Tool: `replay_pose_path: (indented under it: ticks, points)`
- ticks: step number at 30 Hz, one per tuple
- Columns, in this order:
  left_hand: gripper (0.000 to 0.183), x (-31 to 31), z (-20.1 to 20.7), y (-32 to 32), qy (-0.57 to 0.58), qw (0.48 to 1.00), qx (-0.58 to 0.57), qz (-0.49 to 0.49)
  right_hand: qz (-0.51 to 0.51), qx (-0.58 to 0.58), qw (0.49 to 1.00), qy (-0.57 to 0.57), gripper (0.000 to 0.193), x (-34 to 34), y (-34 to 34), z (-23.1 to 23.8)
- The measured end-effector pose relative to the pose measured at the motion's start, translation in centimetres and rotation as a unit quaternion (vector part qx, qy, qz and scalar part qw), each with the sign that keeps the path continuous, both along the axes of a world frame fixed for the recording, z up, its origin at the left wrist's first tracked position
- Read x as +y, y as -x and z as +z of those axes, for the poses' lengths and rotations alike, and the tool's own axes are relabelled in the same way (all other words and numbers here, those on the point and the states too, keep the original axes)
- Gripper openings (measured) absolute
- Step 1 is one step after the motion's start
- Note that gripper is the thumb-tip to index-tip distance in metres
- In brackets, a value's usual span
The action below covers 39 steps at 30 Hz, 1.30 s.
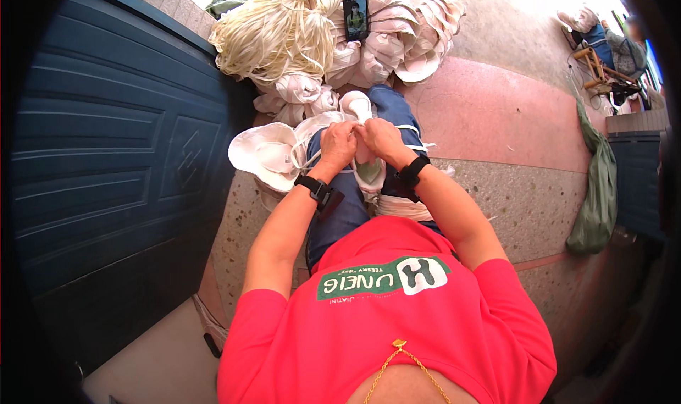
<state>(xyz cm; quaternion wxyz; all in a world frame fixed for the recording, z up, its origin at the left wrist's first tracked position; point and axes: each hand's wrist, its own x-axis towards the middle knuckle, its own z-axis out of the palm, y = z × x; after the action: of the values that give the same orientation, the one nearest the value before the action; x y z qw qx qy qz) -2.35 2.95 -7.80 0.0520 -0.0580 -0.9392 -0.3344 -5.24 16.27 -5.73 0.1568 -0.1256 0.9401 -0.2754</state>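
Note:
A white and pale pink shoe upper [369, 175] lies lengthwise between my knees, its rounded toe end pointing away from me. My left hand [338, 146] and my right hand [381, 139] are closed on its middle, fingertips close together. Whether a lace is also pinched there is hidden by the fingers. A white lace [418, 146] trails over my right knee, and another strand loops beside my left hand. Left of my left knee sit more white uppers [267, 151], stacked and open.
Ahead lie a heap of cream laces [278, 31] and bundled pinkish-white uppers [376, 46], with a phone [356, 18] propped among them. A dark blue panelled door [92, 134] stands at left. A green sack [596, 191] lies at right. Another person [624, 53] sits at far right.

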Motion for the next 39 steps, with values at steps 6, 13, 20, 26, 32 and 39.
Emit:
replay_pose_path:
  ticks: [6, 13, 20, 26, 32, 39]
  points:
    - [0.017, 0.0, -0.2, 0.2, -0.018, 1.0, -0.011, -0.004, 0.031, 0.061, 0.998, -0.008, 0.031, 0.0, -0.2, -1.2]
    - [0.03, 0.6, -0.4, -0.6, 0.039, 0.997, 0.058, -0.034, 0.197, 0.097, 0.974, -0.048, 0.021, 3.2, -1.2, 0.3]
    - [0.033, 1.2, 1.3, -1.1, 0.095, 0.986, 0.132, -0.041, 0.346, -0.212, 0.914, 0.007, 0.027, 12.1, -7.8, 7.3]
    - [0.03, 4.6, 7.5, -3.1, -0.041, 0.964, 0.139, -0.225, 0.045, -0.306, 0.914, 0.261, 0.028, 12.3, -6.1, 9.8]
    - [0.017, 3.9, 8.8, -3.9, -0.178, 0.967, -0.018, -0.181, -0.039, -0.366, 0.812, 0.452, 0.021, 9.1, -3.7, 10.1]
    - [0.019, 2.7, 6.4, -7.4, -0.335, 0.906, -0.26, 0.002, -0.204, -0.407, 0.729, 0.511, 0.02, 7.3, -5.3, 4.9]
